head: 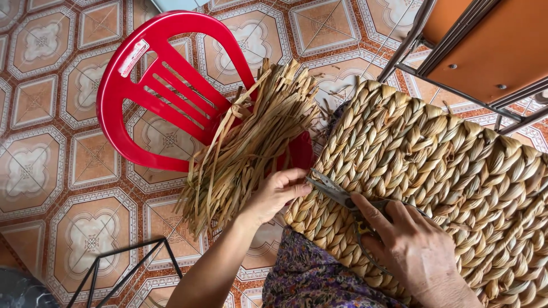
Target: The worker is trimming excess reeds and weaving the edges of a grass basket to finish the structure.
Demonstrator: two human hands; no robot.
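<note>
On woven basket point(456, 165), right hand point(411, 251) grip closed on scissors point(334, 191)

We note a large woven basket point(434, 171) of thick tan braided fibre lying across the lap, its edge gripped. Grey metal scissors point(334, 191) rest flat on its weave, blades pointing up-left.

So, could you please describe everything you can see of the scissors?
The scissors are grey metal with worn, dull blades, shut or nearly so, pointing up-left. They lie flat against the edge of the woven straw basket. The right hand grips the handles, which it mostly hides; the left hand fingers sit just by the blade tips.
</note>
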